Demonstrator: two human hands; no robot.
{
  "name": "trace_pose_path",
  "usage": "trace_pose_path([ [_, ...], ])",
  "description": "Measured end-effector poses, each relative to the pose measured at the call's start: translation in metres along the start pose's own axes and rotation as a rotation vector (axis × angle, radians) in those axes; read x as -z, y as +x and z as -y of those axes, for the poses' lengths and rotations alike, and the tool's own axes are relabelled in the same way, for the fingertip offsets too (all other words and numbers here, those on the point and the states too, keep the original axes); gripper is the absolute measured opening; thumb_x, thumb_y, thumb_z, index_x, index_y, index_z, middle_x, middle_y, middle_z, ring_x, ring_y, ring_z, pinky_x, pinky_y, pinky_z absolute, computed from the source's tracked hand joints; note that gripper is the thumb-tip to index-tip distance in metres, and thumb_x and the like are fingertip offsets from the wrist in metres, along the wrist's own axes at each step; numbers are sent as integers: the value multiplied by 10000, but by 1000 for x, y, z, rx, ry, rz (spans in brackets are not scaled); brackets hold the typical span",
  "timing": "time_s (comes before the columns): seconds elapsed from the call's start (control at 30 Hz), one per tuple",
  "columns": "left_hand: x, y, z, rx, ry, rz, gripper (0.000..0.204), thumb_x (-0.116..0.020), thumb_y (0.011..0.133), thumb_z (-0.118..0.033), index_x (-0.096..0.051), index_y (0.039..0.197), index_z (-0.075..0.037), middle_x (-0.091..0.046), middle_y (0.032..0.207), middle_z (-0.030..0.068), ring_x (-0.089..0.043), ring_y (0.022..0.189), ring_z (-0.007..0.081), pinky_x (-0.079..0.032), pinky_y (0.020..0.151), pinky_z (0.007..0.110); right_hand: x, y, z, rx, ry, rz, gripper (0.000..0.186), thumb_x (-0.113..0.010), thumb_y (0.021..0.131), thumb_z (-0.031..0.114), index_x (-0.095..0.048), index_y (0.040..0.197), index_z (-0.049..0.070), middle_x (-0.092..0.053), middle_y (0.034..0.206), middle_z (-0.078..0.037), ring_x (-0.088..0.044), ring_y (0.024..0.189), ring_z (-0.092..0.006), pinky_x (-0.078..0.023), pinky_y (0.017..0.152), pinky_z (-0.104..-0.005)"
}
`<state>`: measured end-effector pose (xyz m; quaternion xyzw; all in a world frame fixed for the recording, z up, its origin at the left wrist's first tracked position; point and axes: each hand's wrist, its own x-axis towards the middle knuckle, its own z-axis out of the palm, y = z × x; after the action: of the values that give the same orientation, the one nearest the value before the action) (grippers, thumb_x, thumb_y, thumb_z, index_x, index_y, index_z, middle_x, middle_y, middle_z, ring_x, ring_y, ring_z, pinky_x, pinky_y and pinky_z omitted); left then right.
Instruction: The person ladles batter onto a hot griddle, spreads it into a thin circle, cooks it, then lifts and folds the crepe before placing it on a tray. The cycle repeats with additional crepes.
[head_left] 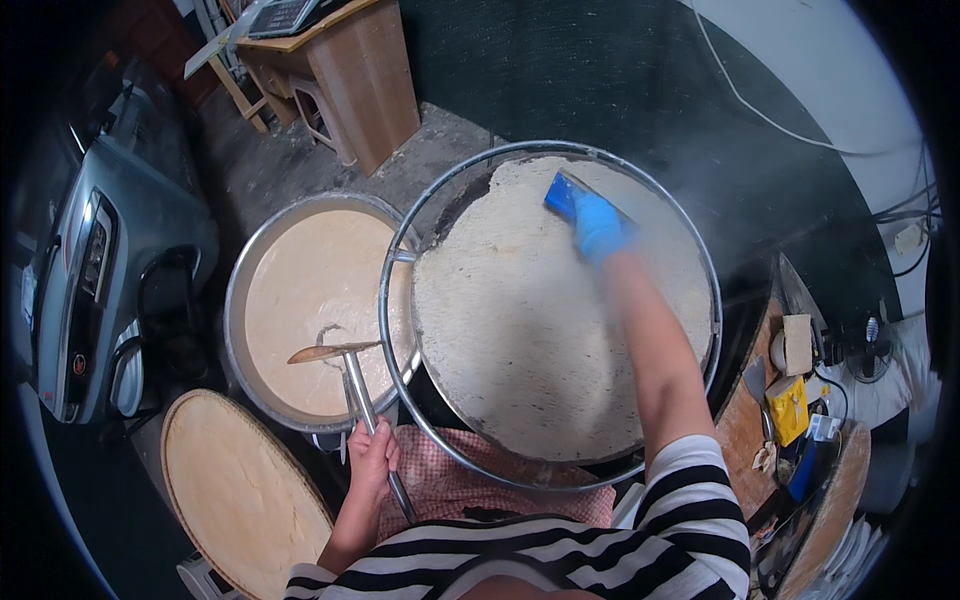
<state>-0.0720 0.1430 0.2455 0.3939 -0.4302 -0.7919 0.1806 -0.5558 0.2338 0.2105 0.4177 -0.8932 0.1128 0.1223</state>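
Right hand (600, 228), fingers round blue scraper (562, 196), at far side of batter sheet (510, 290) on griddle (464, 203); left hand (373, 455), fingers clenched on spreader (363, 390) beside left pot (236, 310). Scraper pressed too hard could tear sheet.

R hand (602, 228) blurred; scraper (560, 195) part. hidden by it. Pale sheet (510, 270) part. covered by R forearm (652, 335), T-tool (361, 393) by L hand (373, 452). Keyed device (281, 17) cut off @ top edge.
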Motion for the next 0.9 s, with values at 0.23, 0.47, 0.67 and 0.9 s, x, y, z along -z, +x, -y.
trace_pose_path([
  [0.23, 5, 3, 2, 6, -98, 2, 96, -505, 912, -147, -471, 872, -67, -372, 514, -23, -323, 373, 57, -292, 357, 190, 25, -10, 11, -16, 195, 270, 424, -524, 718, -9, -545, 1136, 63, -575, 1034, -211, -552, 971, -378, -440, 848, -423],
  [0.47, 15, 1, 3, -10, -69, 25, 109, -483, 926, -182, -476, 915, -74, -345, 502, -36, -324, 361, 65, -286, 360, 205, 16, 24, 27, -315, 115, 228, 318, -532, 717, 22, -598, 1027, 38, -602, 989, -227, -574, 942, -381, -459, 824, -433],
  [0.67, 13, 0, 0, 13, -69, 10, 108, -491, 922, -178, -480, 914, -71, -345, 501, -35, -319, 361, 67, -287, 361, 207, -6, 41, 93, -167, -70, 266, 190, -556, 739, 60, -624, 914, 32, -631, 928, -197, -618, 879, -329, -493, 778, -403],
  [0.9, 11, -6, -4, 0, -109, 49, 104, -502, 915, -166, -480, 907, -65, -357, 517, -28, -319, 373, 67, -288, 366, 202, -12, 32, 136, -54, -138, 283, 196, -619, 719, 63, -640, 914, 51, -646, 919, -171, -639, 858, -281, -514, 741, -371],
])
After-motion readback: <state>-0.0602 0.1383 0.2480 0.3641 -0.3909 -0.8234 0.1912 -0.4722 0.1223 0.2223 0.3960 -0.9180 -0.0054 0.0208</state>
